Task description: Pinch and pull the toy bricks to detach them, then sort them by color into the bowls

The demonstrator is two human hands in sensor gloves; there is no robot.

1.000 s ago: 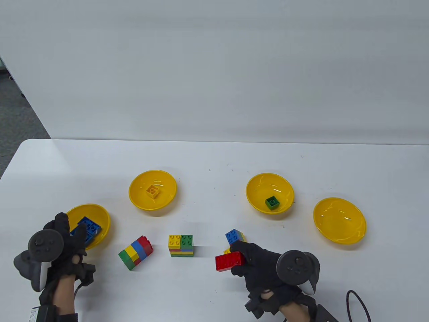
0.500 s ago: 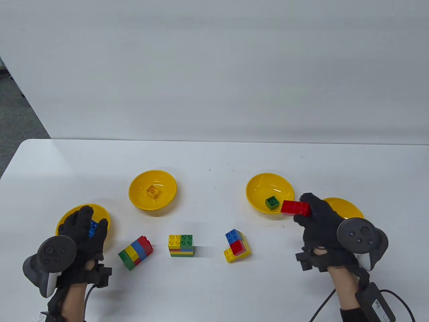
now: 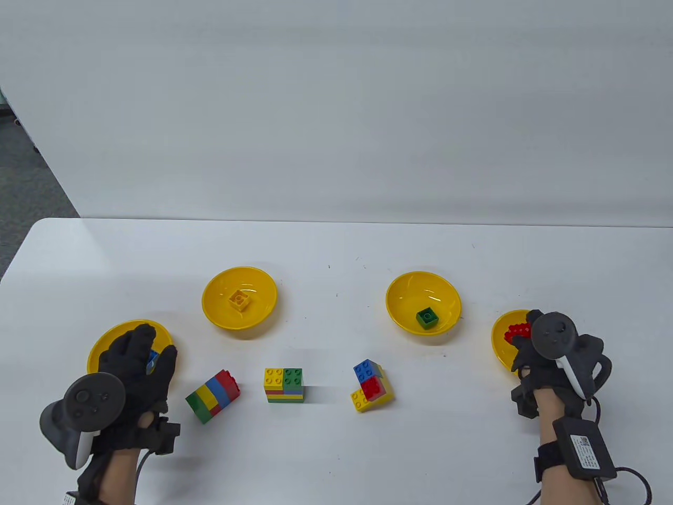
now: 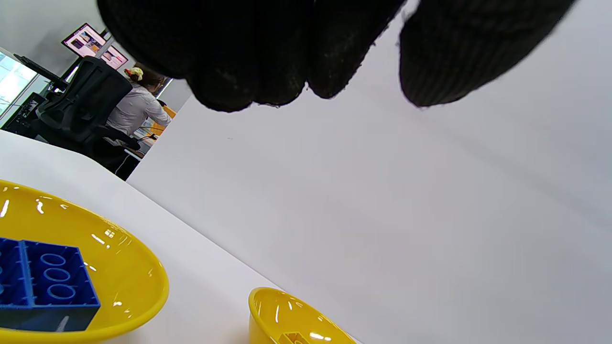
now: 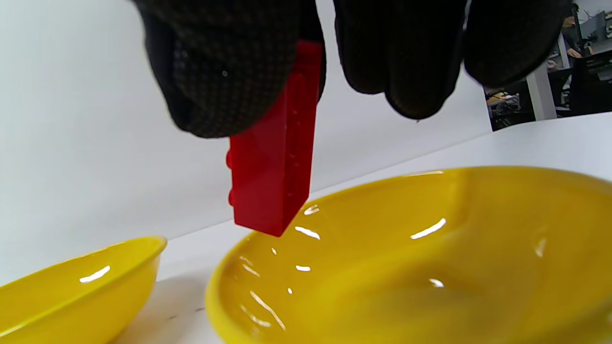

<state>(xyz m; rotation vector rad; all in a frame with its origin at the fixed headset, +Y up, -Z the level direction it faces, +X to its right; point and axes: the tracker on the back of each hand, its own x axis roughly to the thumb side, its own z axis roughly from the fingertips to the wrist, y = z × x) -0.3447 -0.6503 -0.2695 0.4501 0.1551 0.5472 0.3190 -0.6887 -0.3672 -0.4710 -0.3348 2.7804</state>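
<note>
The right hand (image 5: pixel 306 62) pinches the red brick (image 5: pixel 272 157) above the lower-right bowl (image 5: pixel 430 267); lower it, then release gently. The left hand (image 3: pixel 138 381) hangs relaxed, holding nothing.

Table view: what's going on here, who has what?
A person in sensor gloves is sorting toy bricks into yellow bowls. The right hand pinches a red brick above the far-right bowl, not yet released. The left hand hovers open over the bowl with blue bricks. One bowl holds a yellow brick, another a green brick. Three brick clusters are still assembled.
</note>
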